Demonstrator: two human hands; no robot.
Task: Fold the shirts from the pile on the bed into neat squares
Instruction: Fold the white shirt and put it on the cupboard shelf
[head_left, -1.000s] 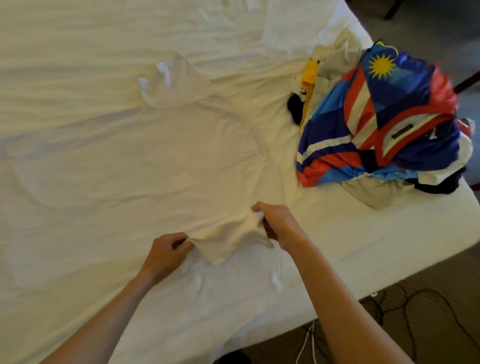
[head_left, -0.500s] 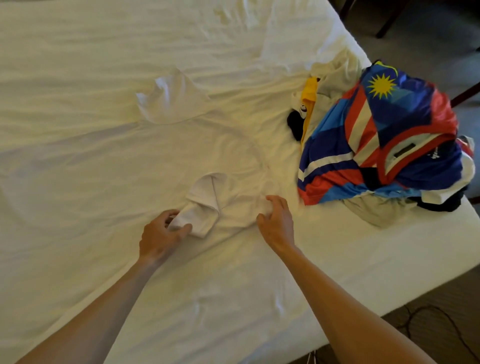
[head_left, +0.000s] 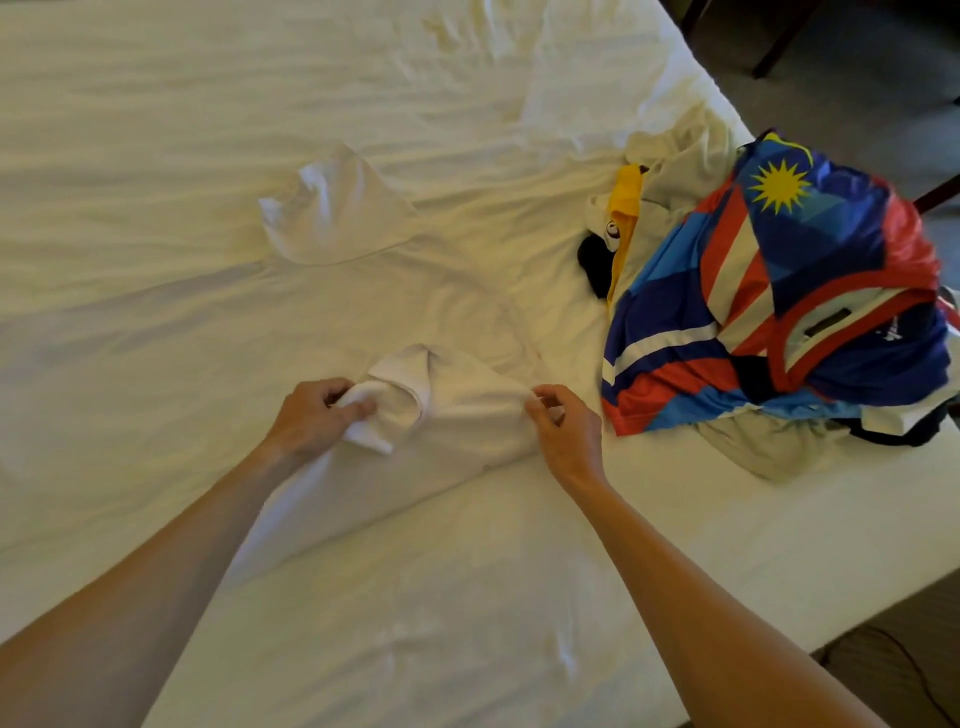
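A white shirt (head_left: 415, 291) lies spread flat on the white bed (head_left: 467, 597), hard to tell from the sheet. Its near sleeve (head_left: 415, 384) is folded over onto the body. My left hand (head_left: 311, 421) grips the rolled cuff end of that sleeve. My right hand (head_left: 566, 436) pinches the fabric at the sleeve's right edge. The far sleeve (head_left: 332, 213) sticks out towards the back. The pile of shirts (head_left: 779, 291) sits at the right edge of the bed, topped by a blue, red and white jersey with a yellow sun.
The bed's right edge runs diagonally past the pile, with dark carpet (head_left: 831, 78) and chair legs beyond it. Cables lie on the floor at the lower right (head_left: 893, 670). A yellow and black garment (head_left: 618, 223) pokes out on the pile's left side.
Both hands carried the near sleeve from the bed's front side up and over onto the shirt's body. The left hand keeps its grip on the cuff; the right now pinches the fold's edge.
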